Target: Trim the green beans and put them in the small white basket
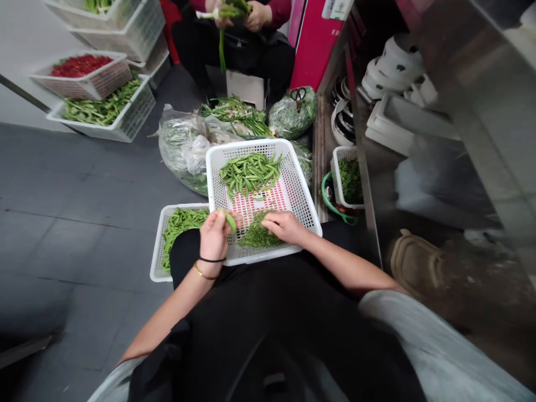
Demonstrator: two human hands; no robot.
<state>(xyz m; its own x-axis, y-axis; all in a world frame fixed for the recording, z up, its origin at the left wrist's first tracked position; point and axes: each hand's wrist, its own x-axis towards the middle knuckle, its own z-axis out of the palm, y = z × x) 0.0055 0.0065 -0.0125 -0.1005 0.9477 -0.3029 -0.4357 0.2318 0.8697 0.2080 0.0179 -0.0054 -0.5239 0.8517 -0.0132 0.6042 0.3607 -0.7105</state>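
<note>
A white perforated basket [298,184] rests on my lap. At its far end lies a heap of green pea pods [250,173]; thin green trimmings [258,231] form a pile at the near end. My left hand [213,237] is closed on a single pea pod [230,222] above the basket's left rim. Over the trimmings, my right hand [287,228] has its fingers pinched together; whatever is between them is too small to make out. Beside my left knee, a second white basket [156,251] holds more pea pods [182,223].
Opposite me, a person's hands [256,17] hold green stalks. Plastic bags of greens [182,142] lie beyond my basket, with scissors [298,96] on one bag. Stacked baskets [121,125] stand at far left. A metal shelf [362,162] with containers runs along the right.
</note>
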